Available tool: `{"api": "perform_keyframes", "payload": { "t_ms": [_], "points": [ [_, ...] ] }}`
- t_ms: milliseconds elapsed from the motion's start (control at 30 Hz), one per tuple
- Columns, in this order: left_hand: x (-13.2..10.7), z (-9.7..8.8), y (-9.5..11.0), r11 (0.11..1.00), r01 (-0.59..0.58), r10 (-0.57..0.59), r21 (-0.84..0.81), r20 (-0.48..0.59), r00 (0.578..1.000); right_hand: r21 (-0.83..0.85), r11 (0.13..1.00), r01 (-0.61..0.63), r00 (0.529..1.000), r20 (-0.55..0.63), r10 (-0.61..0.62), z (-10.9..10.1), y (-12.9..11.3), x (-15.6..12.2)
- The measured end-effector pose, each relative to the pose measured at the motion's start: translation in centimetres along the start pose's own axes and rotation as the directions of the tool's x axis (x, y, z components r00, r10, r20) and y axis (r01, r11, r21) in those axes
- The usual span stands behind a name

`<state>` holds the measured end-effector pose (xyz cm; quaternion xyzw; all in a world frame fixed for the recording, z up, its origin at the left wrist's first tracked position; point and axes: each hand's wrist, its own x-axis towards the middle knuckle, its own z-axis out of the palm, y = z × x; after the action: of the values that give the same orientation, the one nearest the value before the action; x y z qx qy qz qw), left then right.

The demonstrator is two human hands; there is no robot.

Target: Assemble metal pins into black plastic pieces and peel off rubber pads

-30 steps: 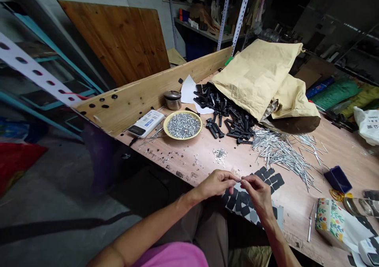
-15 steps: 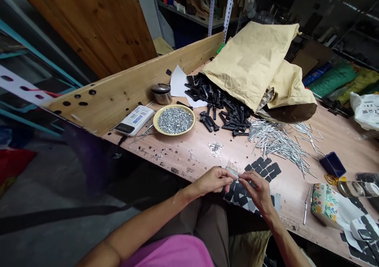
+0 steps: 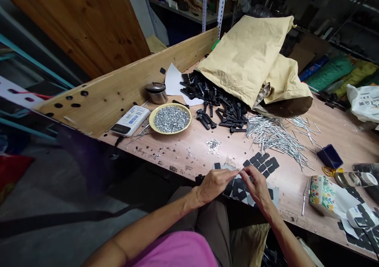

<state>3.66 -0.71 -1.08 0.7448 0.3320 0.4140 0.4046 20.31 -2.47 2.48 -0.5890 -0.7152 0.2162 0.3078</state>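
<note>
My left hand [image 3: 215, 183] and my right hand [image 3: 255, 185] meet at the table's near edge, fingertips pinched together on a thin metal pin [image 3: 239, 174] between them. Under the hands lies a grey sheet with black adhesive pads [image 3: 245, 190]. Just beyond sits a small heap of tiny silver nuts [image 3: 213, 145]. A spread of long metal pins [image 3: 274, 135] lies to the right of it. Black plastic parts [image 3: 217, 105] spill from a tan paper sack [image 3: 251, 58].
A yellow bowl of nuts [image 3: 170, 119], a white scale [image 3: 130, 120] and a small metal tin [image 3: 156, 92] stand at the left by the wooden back board [image 3: 130, 85]. A blue tray [image 3: 329, 156], a floral box [image 3: 322, 195] and a bottle [image 3: 359, 178] sit on the right.
The view has shifted, so the table contents sit higher and further left. Both hands stay pinched together at the table edge, a little nearer me.
</note>
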Motion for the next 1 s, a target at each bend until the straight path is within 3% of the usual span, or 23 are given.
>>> {"api": "perform_keyframes", "payload": {
  "t_ms": [100, 200, 300, 367, 433, 533, 667, 733, 800, 867, 933, 1000],
  "points": [
    [0.0, 0.6, -0.1, 0.997, -0.025, 0.023, -0.073, -0.038, 0.999, -0.105, 0.994, 0.038, 0.999, -0.021, -0.04, 0.2, 0.1, -0.1],
    [0.2, 1.0, 0.3, 0.964, 0.123, -0.13, -0.237, -0.016, 0.991, -0.183, 0.983, 0.016, 0.999, -0.036, -0.023, -0.1, 0.4, -0.1],
    [0.9, 1.2, 0.8, 0.793, 0.377, -0.386, -0.479, 0.083, 0.919, -0.112, 0.987, -0.116, 0.991, -0.083, 0.107, -0.7, 0.5, -0.4],
    [1.5, 1.3, 1.2, 0.632, 0.455, -0.493, -0.627, 0.128, 0.861, 0.005, 0.976, -0.216, 0.964, -0.155, 0.215, -0.9, 0.5, -0.8],
    [2.0, 1.7, 1.5, 0.5, 0.449, -0.547, -0.74, 0.132, 0.827, 0.131, 0.96, -0.247, 0.941, -0.204, 0.27, -0.3, 0.4, -1.5],
    [2.6, 2.8, 1.9, 0.395, 0.383, -0.59, -0.835, 0.089, 0.802, 0.276, 0.937, -0.213, 0.935, -0.222, 0.277, 1.6, 0.3, -2.4],
    [3.3, 5.0, 2.5, 0.433, 0.341, -0.631, -0.834, -0.011, 0.776, 0.456, 0.857, -0.239, 0.872, -0.288, 0.396, 3.8, 0.5, -3.1],
    [3.7, 5.9, 2.6, 0.472, 0.362, -0.639, -0.804, -0.029, 0.769, 0.527, 0.814, -0.244, 0.849, -0.289, 0.442, 3.8, 0.9, -3.3],
    [3.9, 6.5, 2.5, 0.507, 0.395, -0.634, -0.766, -0.021, 0.773, 0.503, 0.829, -0.245, 0.848, -0.303, 0.434, 2.9, 2.0, -3.4],
    [3.8, 6.7, 1.8, 0.552, 0.428, -0.623, -0.715, -0.012, 0.782, 0.348, 0.904, -0.248, 0.859, -0.351, 0.372, 1.2, 4.0, -3.5],
    [3.1, 6.5, 0.7, 0.622, 0.455, -0.609, -0.638, -0.028, 0.793, 0.062, 0.965, -0.255, 0.867, -0.428, 0.256, -0.8, 6.7, -3.6],
    [1.8, 5.9, -0.9, 0.714, 0.457, -0.583, -0.53, -0.089, 0.807, -0.278, 0.926, -0.254, 0.88, -0.463, 0.102, -2.6, 9.8, -3.5]
  ]
}}
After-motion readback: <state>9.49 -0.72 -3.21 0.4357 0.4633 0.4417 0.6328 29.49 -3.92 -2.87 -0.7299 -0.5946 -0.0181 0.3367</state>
